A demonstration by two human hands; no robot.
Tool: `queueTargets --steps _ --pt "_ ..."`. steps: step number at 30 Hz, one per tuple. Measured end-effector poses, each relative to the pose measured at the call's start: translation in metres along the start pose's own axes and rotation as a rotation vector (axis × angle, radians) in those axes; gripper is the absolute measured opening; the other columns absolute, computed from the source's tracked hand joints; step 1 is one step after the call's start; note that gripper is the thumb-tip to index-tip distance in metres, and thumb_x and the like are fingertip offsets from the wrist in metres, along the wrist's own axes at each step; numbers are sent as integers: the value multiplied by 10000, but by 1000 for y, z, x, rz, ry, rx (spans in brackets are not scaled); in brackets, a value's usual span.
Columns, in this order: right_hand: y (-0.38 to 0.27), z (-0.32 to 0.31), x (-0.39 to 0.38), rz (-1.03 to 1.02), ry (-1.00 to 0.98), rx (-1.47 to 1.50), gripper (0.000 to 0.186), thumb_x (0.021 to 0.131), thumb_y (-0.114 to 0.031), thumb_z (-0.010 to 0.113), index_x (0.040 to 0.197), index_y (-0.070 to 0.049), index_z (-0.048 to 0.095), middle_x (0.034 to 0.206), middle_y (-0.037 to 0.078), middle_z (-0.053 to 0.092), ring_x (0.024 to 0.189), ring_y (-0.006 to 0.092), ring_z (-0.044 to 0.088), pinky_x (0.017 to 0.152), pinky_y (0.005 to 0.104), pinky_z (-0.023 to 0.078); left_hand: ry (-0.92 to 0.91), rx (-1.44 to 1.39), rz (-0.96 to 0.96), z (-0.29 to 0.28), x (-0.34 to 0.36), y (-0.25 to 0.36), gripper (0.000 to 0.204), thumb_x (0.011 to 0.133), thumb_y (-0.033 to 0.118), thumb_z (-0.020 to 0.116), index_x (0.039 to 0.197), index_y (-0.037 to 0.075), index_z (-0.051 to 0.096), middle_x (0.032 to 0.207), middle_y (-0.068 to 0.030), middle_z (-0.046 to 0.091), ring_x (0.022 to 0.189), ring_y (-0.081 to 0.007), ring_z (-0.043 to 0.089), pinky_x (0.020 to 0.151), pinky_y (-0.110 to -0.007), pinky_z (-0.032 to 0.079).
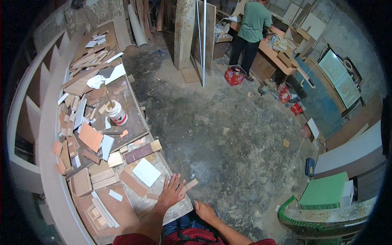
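My left hand [170, 192] lies flat with its fingers spread over a narrow wooden strip [189, 185] at the near right edge of the workbench. The strip's end juts past the bench edge. Just beyond that hand lies a white rectangular piece [147, 172], with a brown flat board [133, 183] to its left. My right hand [206, 212] is closed, off the bench's near corner, thumb uppermost. Its curled fingers hide whatever it may hold.
The long workbench [130, 107] carries many wood offcuts, an open white tub [117, 113] with a stick in it, and a dark red block [139, 152]. Green box [324, 191] at the right. A person [252, 28] stands at a far bench, beside a red crate [234, 76].
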State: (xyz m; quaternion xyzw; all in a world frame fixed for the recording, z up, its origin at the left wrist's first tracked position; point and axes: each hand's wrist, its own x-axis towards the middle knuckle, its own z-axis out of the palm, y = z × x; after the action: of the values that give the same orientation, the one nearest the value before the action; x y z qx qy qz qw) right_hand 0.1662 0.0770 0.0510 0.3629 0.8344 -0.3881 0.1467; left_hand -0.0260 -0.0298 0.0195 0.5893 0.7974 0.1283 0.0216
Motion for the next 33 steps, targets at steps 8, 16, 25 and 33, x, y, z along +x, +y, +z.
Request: queueTargets --steps 8,16,25,33 --pt "26 15 -8 -91 76 -60 437 1034 -374 368 957 -38 636 843 271 670 789 491 643 703 589 511 -7 -33 -39 3 -7 0 734 853 455 645 1450 88 426 1538 -224 314 1449 -393 252 1150 -599 208" --pt "7 8 11 -113 58 -19 423 1026 -359 399 997 10 604 830 311 643 770 534 609 677 613 480 -7 -34 -98 -5 -3 -5 773 852 465 643 1459 52 403 1551 -220 301 1452 -374 258 1160 -575 211" --pt "11 11 30 -147 21 -124 408 1025 -341 394 977 -6 623 828 311 652 777 496 637 710 584 506 55 -20 -85 0 -1 1 773 855 484 641 1447 46 409 1559 -221 282 1462 -378 241 1166 -571 209" --pt "12 13 23 -127 94 -62 410 1030 -347 387 986 -17 627 829 298 656 770 491 637 693 575 509 26 -61 -73 1 3 1 802 851 458 667 1459 23 377 1571 -236 241 1465 -396 224 1170 -580 192"
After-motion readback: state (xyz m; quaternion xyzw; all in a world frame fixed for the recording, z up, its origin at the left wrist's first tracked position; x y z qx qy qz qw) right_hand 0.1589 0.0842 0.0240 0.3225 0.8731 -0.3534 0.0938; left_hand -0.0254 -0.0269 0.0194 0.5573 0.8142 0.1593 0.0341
